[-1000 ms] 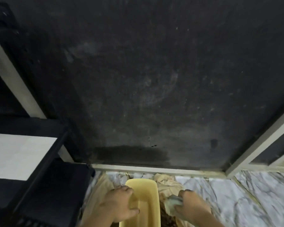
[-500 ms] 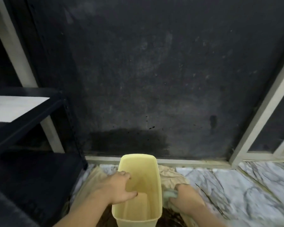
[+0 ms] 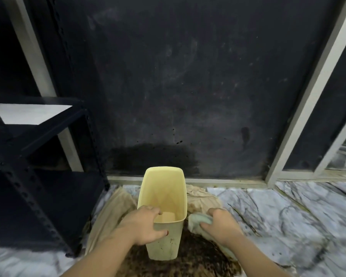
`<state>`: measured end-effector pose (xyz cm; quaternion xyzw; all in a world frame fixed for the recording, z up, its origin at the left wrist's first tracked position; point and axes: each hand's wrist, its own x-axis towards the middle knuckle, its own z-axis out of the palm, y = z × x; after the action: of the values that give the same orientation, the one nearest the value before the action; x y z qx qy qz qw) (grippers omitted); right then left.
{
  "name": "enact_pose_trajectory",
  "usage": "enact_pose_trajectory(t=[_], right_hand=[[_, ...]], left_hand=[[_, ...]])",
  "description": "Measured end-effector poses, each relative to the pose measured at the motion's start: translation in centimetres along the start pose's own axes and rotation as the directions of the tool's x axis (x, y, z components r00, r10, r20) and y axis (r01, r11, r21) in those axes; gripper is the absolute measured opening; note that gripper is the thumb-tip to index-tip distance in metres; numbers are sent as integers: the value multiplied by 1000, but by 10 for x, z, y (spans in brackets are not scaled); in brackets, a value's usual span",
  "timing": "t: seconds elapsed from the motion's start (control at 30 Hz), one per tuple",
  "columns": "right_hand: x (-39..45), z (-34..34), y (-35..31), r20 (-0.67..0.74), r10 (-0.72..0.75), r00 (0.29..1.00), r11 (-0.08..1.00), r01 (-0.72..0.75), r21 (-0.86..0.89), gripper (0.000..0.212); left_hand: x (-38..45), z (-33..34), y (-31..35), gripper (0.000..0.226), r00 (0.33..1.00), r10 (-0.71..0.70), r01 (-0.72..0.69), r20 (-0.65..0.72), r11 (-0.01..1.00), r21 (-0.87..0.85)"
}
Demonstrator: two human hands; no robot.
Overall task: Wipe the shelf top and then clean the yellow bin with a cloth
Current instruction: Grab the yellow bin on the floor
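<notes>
Marble-patterned white and grey flooring [image 3: 278, 212] runs up to a dark, scuffed wall panel [image 3: 188, 86], seen from a head-worn camera looking down at a person's two bare hands.

At the bottom centre, the left hand [image 3: 143, 226] grips the near rim of a tall pale yellow plastic bin [image 3: 164, 196]: its fingers curl over the rim into the opening and its thumb presses the outer front wall. The bin stands upright on the floor, its mouth open toward the camera, with dark specks on its lower front wall. Just to the right of the bin, the right hand [image 3: 221, 226] is curled around a crumpled pale green cloth [image 3: 197, 221], which sits against the bin's right side.

Under the bin and hands lies a brown mottled patterned fabric [image 3: 198, 258], and a beige crumpled fabric [image 3: 202, 198] spreads on the floor behind and beside the bin.

To the left stands a black metal shelving unit [image 3: 28, 176] with perforated uprights; its upper shelf carries a flat white board [image 3: 32, 113]. A darker patch [image 3: 154, 158] stains the wall just above a pale baseboard strip [image 3: 228, 181]. Pale grey frame bars [image 3: 312, 86] slant up the right side, and another rises behind the shelf on the left.
</notes>
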<state>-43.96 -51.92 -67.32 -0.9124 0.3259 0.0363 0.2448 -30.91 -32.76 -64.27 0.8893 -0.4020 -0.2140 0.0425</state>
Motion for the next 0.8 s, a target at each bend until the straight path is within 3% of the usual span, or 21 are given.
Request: enact_pose_trajectory(t=[0.3,0.5,0.7,0.8], right_hand=[[2,42,9,-115,-135,984,961,159,226,15],[6,67,2,-145,-224,964,920,258,296,17],[14,84,-22,-149,-283,947,868,319,380,27],[20,92,-35,-201,-298,933,828,358,431,22]], left_hand=[[15,10,5,75,997,-27,27,67,1000,14],[22,20,1,66,996,-9,20,90,992,-123],[27,19,-8,56,1000,13,-11,7,961,-278],[28,19,-11,56,998,0,-16,-62,965,-262]])
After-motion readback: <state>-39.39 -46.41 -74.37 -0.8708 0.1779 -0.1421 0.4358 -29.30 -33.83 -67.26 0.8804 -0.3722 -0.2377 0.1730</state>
